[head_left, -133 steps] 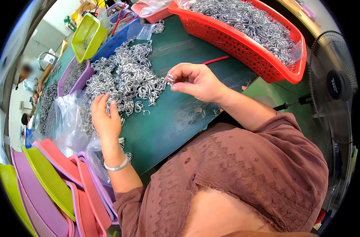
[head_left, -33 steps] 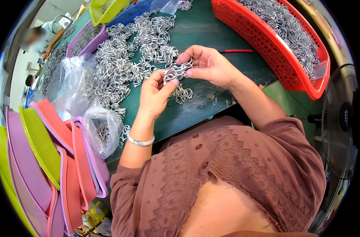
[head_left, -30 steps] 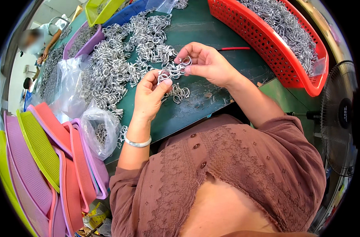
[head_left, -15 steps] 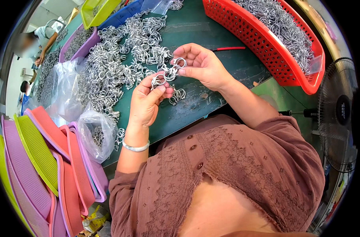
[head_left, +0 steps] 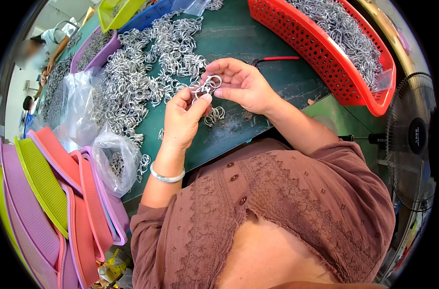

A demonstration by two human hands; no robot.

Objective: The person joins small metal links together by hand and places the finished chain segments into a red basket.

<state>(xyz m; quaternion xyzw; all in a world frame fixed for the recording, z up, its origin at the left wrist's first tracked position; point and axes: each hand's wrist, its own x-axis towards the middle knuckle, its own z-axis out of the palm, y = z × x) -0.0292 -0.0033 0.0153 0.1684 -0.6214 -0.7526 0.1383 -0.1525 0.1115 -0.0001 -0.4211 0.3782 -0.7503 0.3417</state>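
Observation:
My left hand [head_left: 183,120] and my right hand [head_left: 241,84] meet above the green table [head_left: 258,43], both pinching a small cluster of linked silver metal rings [head_left: 206,85]. A few loose rings [head_left: 214,114] lie on the table just below the hands. A large heap of the same metal rings [head_left: 142,72] spreads across the table to the left and beyond my hands. A silver bangle sits on my left wrist.
A red mesh basket [head_left: 325,53] full of rings stands at the right. Clear plastic bags [head_left: 113,154] with rings lie at the left edge, beside stacked pink, purple and green trays [head_left: 50,192]. A black fan [head_left: 412,139] stands at the right. Other people work at the far left.
My left hand left the ring heap and came up to my right hand; both now hold the ring cluster together. The view has shifted downward a little.

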